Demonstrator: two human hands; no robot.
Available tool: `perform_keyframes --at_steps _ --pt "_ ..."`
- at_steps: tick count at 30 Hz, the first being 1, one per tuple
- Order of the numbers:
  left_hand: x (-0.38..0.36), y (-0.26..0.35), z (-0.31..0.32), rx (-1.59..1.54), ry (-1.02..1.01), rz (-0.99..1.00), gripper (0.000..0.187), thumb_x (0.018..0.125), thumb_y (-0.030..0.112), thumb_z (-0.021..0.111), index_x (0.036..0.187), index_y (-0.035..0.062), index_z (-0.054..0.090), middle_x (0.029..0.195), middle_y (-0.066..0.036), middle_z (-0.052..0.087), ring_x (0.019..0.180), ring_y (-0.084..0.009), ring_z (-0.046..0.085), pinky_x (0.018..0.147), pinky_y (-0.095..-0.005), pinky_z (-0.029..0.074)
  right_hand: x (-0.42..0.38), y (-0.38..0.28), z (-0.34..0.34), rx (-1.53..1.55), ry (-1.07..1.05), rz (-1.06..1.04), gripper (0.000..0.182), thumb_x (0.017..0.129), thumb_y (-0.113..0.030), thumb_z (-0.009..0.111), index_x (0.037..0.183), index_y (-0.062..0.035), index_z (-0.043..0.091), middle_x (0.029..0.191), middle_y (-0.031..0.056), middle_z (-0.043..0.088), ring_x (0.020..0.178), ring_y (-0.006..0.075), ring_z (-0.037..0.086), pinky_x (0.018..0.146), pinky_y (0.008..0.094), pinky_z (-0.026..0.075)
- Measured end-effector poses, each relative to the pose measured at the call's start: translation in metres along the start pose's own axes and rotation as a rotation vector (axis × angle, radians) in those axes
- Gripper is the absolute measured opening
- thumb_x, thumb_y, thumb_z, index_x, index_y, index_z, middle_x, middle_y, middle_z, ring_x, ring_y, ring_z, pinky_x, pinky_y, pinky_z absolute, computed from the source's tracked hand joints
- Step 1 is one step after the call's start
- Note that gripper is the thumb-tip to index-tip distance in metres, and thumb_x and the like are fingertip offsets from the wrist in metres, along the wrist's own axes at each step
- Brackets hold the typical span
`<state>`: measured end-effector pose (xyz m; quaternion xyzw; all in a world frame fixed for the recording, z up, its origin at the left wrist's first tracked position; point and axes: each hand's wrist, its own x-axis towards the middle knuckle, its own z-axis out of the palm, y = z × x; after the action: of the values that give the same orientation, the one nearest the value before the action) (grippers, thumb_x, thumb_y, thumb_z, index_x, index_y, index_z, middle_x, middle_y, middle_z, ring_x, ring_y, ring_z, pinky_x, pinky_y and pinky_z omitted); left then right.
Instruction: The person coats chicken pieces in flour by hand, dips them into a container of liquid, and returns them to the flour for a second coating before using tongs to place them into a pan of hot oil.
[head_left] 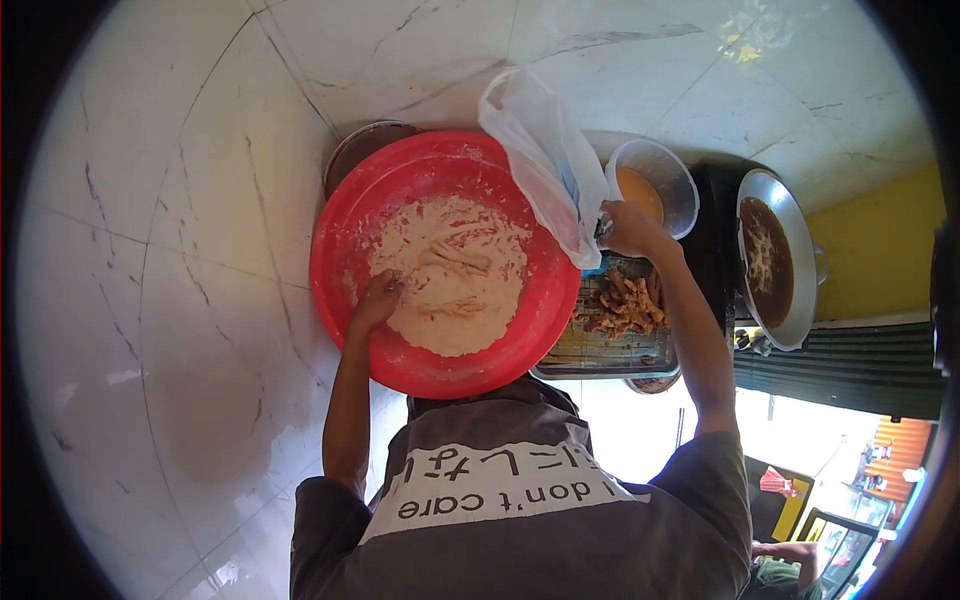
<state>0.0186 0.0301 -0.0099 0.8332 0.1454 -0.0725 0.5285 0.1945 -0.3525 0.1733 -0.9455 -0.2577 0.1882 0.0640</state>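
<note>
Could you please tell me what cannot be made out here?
- Head view: brown tub, mostly hidden by red basin.
- Head view: white bag, contents veiled by cloudy plastic.
- Head view: right hand, grip too small to tell.
- Head view: other person, cut off by bottom edge.

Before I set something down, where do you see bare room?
On the wire rack, a bare strip lies between the fried pieces and the edge nearest the shirt. The narrow black strip between batter bowl and wok looks bare, though very dark. It is crowded where plastic bag, batter bowl and right hand meet.
</note>
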Motion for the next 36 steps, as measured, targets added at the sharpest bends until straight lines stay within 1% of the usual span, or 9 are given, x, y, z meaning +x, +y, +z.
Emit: perform_keyframes --at_steps 10,14,17,22,24,31,33,35,36 --pt "-0.004 0.018 0.000 0.054 -0.046 -0.027 0.033 0.084 0.024 0.056 0.102 -0.0035 0.056 0.095 -0.018 0.062 0.089 -0.0235 0.060 0.078 -0.0323 0.046 -0.041 -0.056 -0.019 0.839 0.437 -0.075 0.031 0.077 -0.007 0.063 0.107 -0.0018 0.059 0.093 0.0124 0.064 0.085 0.0166 0.061 0.075 0.0299 0.049" --pt "0.002 0.010 0.011 0.036 -0.045 0.008 0.031 0.085 0.023 0.054 0.103 -0.0030 0.056 0.097 -0.020 0.062 0.093 -0.0260 0.060 0.079 -0.0343 0.046 0.000 -0.097 0.058 0.967 0.112 -0.534 0.024 0.081 -0.001 0.049 0.102 -0.0008 0.060 0.088 0.0099 0.063 0.078 0.0151 0.059 0.074 0.0274 0.047" --pt "0.013 0.007 0.020 0.134 -0.073 0.108 0.027 0.085 0.018 0.053 0.102 -0.0018 0.057 0.097 -0.020 0.061 0.092 -0.0273 0.060 0.081 -0.0349 0.045 0.029 -0.138 0.125 0.634 -0.241 -0.423 0.030 0.072 -0.005 0.051 0.100 -0.0001 0.061 0.100 0.0201 0.060 0.089 0.0283 0.059 0.081 0.0341 0.047" --pt "0.020 0.004 0.043 0.247 -0.215 0.290 0.027 0.080 0.019 0.055 0.101 0.0019 0.060 0.091 -0.024 0.061 0.091 -0.0334 0.060 0.078 -0.0381 0.046 0.052 -0.171 0.186 0.027 -0.210 -0.460 0.034 0.065 -0.012 0.055 0.095 0.0014 0.062 0.105 0.0220 0.059 0.096 0.0329 0.057 0.085 0.0383 0.046" --pt "0.018 0.010 0.049 0.254 -0.415 0.059 0.031 0.080 0.026 0.056 0.097 0.0004 0.061 0.086 -0.024 0.061 0.088 -0.0337 0.060 0.074 -0.0401 0.047 0.050 -0.167 0.188 0.020 -0.241 -0.475 0.039 0.064 -0.013 0.056 0.100 0.0013 0.059 0.103 0.0228 0.059 0.096 0.0338 0.057 0.084 0.0382 0.046" --pt "0.000 0.010 0.072 0.534 -0.771 0.051 0.036 0.081 0.029 0.052 0.104 0.0029 0.059 0.096 -0.019 0.063 0.083 -0.0293 0.062 0.075 -0.0382 0.048 0.036 -0.162 0.185 0.167 -0.770 -0.400 0.042 0.061 -0.021 0.058 0.097 -0.0006 0.061 0.092 0.0203 0.062 0.092 0.0319 0.059 0.079 0.0366 0.047" --pt "0.000 0.015 0.066 0.029 -0.916 -0.389 0.037 0.083 0.032 0.048 0.105 0.0037 0.059 0.096 -0.019 0.063 0.086 -0.0315 0.062 0.078 -0.0392 0.047 0.049 -0.153 0.172 0.279 -0.902 -0.305 0.044 0.061 -0.023 0.058 0.099 -0.0017 0.061 0.095 0.0204 0.062 0.092 0.0310 0.059 0.078 0.0370 0.047" --pt "0.006 0.012 0.055 0.277 -0.659 -0.166 0.037 0.084 0.031 0.046 0.105 0.0034 0.059 0.096 -0.019 0.063 0.088 -0.0328 0.061 0.079 -0.0392 0.047 0.052 -0.142 0.167 0.394 -1.022 -0.205 0.046 0.061 -0.025 0.059 0.101 -0.0028 0.061 0.098 0.0204 0.062 0.092 0.0301 0.060 0.077 0.0373 0.047" --pt "0.009 0.008 0.054 0.509 -0.384 0.064 0.037 0.085 0.030 0.045 0.105 0.0032 0.060 0.096 -0.019 0.063 0.089 -0.0341 0.061 0.080 -0.0393 0.046 0.051 -0.136 0.168 0.349 -0.786 -0.212 0.045 0.062 -0.025 0.059 0.100 -0.0028 0.061 0.095 0.0198 0.063 0.089 0.0300 0.060 0.076 0.0376 0.046"
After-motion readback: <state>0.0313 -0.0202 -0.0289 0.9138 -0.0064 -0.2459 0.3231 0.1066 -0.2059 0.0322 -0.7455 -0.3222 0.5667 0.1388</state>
